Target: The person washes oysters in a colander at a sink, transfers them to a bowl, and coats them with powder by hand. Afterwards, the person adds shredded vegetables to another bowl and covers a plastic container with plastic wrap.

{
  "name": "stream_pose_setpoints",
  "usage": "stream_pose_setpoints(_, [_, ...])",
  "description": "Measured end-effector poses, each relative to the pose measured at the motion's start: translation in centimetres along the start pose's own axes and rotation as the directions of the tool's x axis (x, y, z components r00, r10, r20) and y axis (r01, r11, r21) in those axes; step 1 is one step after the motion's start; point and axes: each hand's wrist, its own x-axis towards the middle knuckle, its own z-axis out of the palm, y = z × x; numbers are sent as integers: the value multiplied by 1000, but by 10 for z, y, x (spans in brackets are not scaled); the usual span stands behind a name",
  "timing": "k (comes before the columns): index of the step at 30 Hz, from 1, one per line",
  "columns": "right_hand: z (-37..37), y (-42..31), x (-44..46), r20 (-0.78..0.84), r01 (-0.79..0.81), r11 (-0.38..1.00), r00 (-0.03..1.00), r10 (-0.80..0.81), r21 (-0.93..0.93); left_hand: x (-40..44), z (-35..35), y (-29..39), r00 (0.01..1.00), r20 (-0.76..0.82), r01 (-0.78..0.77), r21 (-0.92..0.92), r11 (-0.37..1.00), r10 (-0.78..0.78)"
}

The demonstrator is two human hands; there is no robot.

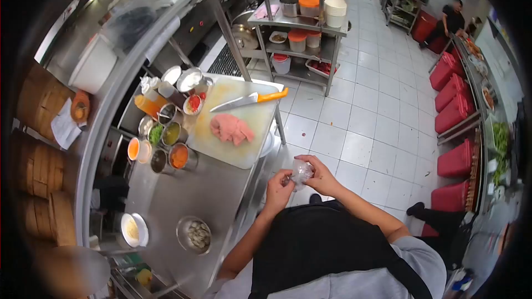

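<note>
In front of my apron, my left hand [279, 192] and my right hand [322, 179] pinch a small crumpled clear plastic bag [302, 171] between them. I cannot make out what is in the bag, if anything. Ahead and to the left lies a cutting board [246, 158] on the steel counter [216, 194]. On the board are a knife with an orange handle [249, 99] and a pink cloth [230, 128]. A metal bowl [194, 235] of greyish pieces, perhaps shellfish, sits on the counter to my left.
Metal cups of orange food [179, 156] and chopped greens [155, 134], plus a squeeze bottle [149, 104], crowd the counter's far side. A white bowl [142, 230] stands near its left edge. Red bins [453, 108] line the right. A seated person [451, 19] is at the far right.
</note>
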Motion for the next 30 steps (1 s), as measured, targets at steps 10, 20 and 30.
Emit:
stream_pose_setpoints(10, [-57,-32,100,169,105,927,984,-46,-360,103,20,14,945,-238,144,-315,938,-225])
stream_pose_setpoints(20, [-87,-85,274,508,186,921,861,15,-343,184,-42,48,725,-585,-27,-550,835,-362])
stream_pose_setpoints(30, [-171,-63,501,406,-8,931,898,168,-366,-182,-108,-118,-271,-883,63,-413,908,-383])
